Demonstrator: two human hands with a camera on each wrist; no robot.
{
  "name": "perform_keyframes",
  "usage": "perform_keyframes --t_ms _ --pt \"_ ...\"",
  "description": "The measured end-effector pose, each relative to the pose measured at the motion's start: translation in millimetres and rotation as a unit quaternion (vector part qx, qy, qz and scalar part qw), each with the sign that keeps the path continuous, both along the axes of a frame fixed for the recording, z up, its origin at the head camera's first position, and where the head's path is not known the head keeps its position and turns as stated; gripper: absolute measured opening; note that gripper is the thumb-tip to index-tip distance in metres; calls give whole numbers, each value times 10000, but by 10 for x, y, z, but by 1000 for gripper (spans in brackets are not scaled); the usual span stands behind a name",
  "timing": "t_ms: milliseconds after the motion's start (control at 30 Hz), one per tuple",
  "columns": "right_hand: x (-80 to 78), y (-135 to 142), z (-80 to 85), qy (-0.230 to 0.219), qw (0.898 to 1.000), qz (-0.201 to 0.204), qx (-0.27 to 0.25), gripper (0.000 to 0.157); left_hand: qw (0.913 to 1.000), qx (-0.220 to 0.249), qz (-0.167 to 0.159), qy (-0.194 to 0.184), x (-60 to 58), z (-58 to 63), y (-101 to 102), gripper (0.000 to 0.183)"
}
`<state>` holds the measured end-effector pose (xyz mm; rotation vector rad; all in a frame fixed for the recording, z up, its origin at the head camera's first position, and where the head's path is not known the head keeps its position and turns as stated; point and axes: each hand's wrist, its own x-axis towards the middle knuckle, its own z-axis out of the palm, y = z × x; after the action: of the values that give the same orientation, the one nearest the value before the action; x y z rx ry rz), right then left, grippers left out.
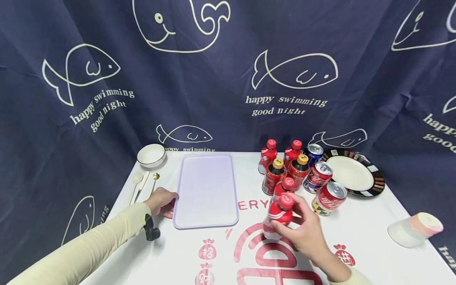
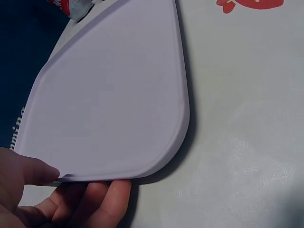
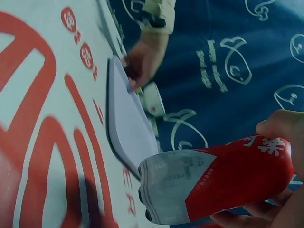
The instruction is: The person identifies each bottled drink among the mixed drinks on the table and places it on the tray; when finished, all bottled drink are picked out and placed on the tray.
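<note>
A red-capped plastic bottle [image 1: 279, 215] with a red label is in the right hand [image 1: 304, 227], its grip clamped round the bottle, thumb on one side and fingers on the other. The bottle is over the tabletop [image 1: 171, 259], between the pale lilac tray [image 1: 207, 190] and the drink cans; its base appears to be clear of the surface. The left hand [image 1: 162, 202] pinches the tray's left edge, thumb at the rim and fingers beneath or against its outside; whether that edge is raised, I cannot tell.

The step in hand looks like carrying the bottle while steadying the tray. The next move calls for a firm hold on the bottle, its base kept level and clear of the tray's rim, with the left grip still.

Just behind the held bottle stands another red-capped bottle [image 1: 283, 190]. Beyond it are two gold-capped dark bottles [image 1: 273, 179], with two more red-capped bottles at the back. Beside them stand a blue can [image 1: 313, 155] and two red cans [image 1: 328, 200], near a dark-rimmed plate [image 1: 375, 174]. A white bowl [image 1: 151, 156] sits past the tray's far left corner.
</note>
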<state>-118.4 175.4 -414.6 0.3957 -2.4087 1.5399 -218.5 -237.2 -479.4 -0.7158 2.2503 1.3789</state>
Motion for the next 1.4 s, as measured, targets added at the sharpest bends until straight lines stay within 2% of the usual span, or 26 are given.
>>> perform_keyframes --t_ms 133,233,333,533,800,933,1133,1400 --pt "-96 -315 58 -146 9993 293 -193 67 10000 20 11 15 14 -26 2 18" --pt "-237 -538 109 -258 9988 310 -287 65 9999 56 -31 82 0 -20 7 18" --pt "-504 -741 15 -134 9992 237 -299 65 9999 26 18 115 -31 -4 6 17" --pt "-1104 -1145 -218 315 9988 122 -361 67 9999 11 -100 43 -89 21 13 15" --pt "-1648 -1709 -168 702 9972 -12 -249 65 9997 41 -254 18 -109 69 7 17" --pt "-1883 -1963 -143 717 9974 39 -59 66 9996 1 -276 -17 -110 101 8 17" --pt "-2133 -2274 -152 579 9979 -2 301 67 9996 -65 -282 -11 -78 89 19 17" --pt "-2274 -2520 -181 408 9973 85 601 67 9998 -30 -208 69 15 23 26 17"
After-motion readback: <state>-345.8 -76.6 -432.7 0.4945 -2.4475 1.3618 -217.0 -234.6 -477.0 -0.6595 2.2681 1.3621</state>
